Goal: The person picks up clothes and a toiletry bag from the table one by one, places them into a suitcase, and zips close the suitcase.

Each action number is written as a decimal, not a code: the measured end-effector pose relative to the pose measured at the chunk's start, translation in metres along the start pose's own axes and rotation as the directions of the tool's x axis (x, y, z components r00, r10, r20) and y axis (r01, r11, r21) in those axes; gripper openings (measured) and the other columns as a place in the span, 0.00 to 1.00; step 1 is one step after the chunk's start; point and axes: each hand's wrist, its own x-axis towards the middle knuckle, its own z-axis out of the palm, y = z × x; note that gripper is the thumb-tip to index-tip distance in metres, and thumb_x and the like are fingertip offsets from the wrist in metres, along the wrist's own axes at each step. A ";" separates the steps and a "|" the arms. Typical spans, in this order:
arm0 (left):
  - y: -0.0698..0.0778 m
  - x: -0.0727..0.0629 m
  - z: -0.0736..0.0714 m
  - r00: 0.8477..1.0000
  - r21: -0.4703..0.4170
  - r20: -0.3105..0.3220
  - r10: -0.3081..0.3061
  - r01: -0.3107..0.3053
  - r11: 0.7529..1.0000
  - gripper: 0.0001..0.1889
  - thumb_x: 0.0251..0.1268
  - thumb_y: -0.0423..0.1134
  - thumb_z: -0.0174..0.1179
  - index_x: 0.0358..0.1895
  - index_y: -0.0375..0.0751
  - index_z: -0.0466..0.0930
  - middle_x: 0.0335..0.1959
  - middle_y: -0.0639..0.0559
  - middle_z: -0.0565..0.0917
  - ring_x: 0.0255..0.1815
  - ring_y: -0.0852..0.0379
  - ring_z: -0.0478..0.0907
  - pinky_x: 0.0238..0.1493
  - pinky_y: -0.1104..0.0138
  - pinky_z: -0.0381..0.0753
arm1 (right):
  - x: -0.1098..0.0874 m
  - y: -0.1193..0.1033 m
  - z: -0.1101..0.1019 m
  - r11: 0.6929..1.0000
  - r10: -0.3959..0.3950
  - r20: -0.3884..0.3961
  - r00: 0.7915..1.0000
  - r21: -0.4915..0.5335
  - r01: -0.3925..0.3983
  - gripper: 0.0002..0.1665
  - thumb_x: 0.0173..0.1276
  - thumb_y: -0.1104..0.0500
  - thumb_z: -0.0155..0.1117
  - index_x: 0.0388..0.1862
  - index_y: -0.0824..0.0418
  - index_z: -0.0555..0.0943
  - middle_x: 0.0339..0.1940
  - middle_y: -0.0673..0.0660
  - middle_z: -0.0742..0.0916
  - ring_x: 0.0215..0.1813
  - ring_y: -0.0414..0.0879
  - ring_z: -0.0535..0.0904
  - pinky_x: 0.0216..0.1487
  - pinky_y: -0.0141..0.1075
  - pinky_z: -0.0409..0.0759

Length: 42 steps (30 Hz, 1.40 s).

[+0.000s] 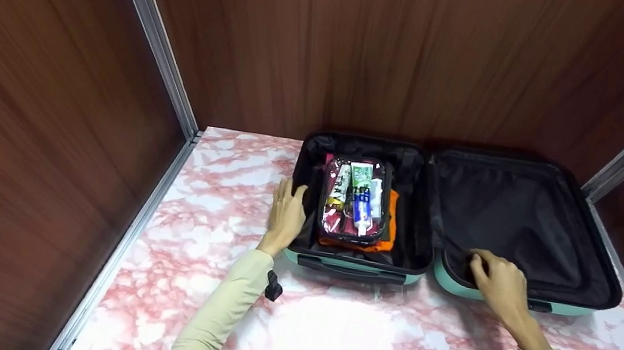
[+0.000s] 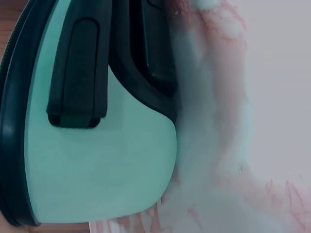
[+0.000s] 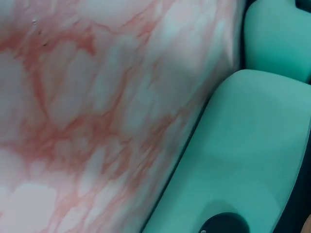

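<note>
1. Head view: I have a mint suitcase [image 1: 450, 279] spread flat, likely so both sides can be reached. A toiletry bag [image 1: 347, 238] lies inside the suitcase's left half [image 1: 361, 259], on an orange cloth [image 1: 392, 222], perhaps to keep its tubes [image 1: 361, 175] level. Along the suitcase's left wall lies the left hand [image 1: 287, 213], fingers extended and thumb apart, as if steadying it. The right hand [image 1: 502, 282] bends its fingers over the near rim of the suitcase's right half [image 1: 584, 312]; whether they pinch it, I cannot tell. I note glossy clear plastic on the bag and soft, creased black lining [image 1: 510, 215].

2. Left wrist view: I get the suitcase's smooth, rounded mint shell [image 2: 112, 165], with a black handle [image 2: 77, 77] folded against it. Beside the suitcase runs a pink-veined, marble-patterned tabletop [image 2: 228, 73]. I cannot read the left hand's hold here.

3. Right wrist view: two rounded corners of the suitcase sit side by side; a dark fitting [image 3: 226, 225] marks the nearer. The right hand's fingers are out of sight.
</note>
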 end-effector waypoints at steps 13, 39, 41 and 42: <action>-0.003 -0.002 0.005 0.996 -0.043 -0.018 -0.089 0.088 0.995 0.27 0.65 0.24 0.54 0.68 0.23 0.63 0.65 0.29 0.70 0.51 0.33 0.79 0.52 0.48 0.78 | -0.011 0.030 0.000 0.964 0.193 -0.438 0.878 -0.081 -0.253 0.17 0.59 0.66 0.56 0.45 0.73 0.81 0.58 0.73 0.79 0.61 0.71 0.68 0.66 0.58 0.57; -0.005 -0.002 0.005 0.995 -0.093 -0.018 -0.097 0.095 0.991 0.28 0.62 0.25 0.57 0.67 0.24 0.65 0.63 0.32 0.72 0.43 0.33 0.80 0.48 0.47 0.78 | -0.027 0.039 -0.016 0.498 0.857 -0.320 0.403 0.321 -0.806 0.53 0.63 0.59 0.51 0.79 0.67 0.34 0.78 0.67 0.31 0.77 0.49 0.20 0.72 0.32 0.24; -0.005 -0.001 0.004 0.994 -0.105 -0.004 -0.106 0.105 0.989 0.29 0.63 0.25 0.56 0.68 0.24 0.63 0.64 0.32 0.71 0.44 0.33 0.80 0.49 0.47 0.78 | -0.029 0.040 -0.018 0.440 0.894 -0.272 0.355 0.387 -0.811 0.55 0.65 0.59 0.50 0.79 0.65 0.28 0.78 0.65 0.30 0.77 0.45 0.21 0.72 0.30 0.26; -0.005 -0.001 0.004 0.994 -0.108 0.007 -0.110 0.111 0.988 0.29 0.63 0.25 0.56 0.69 0.24 0.63 0.65 0.33 0.71 0.45 0.34 0.79 0.50 0.48 0.78 | -0.030 0.040 -0.020 0.408 0.911 -0.250 0.330 0.412 -0.815 0.55 0.66 0.58 0.50 0.78 0.64 0.26 0.78 0.64 0.30 0.77 0.44 0.23 0.72 0.29 0.28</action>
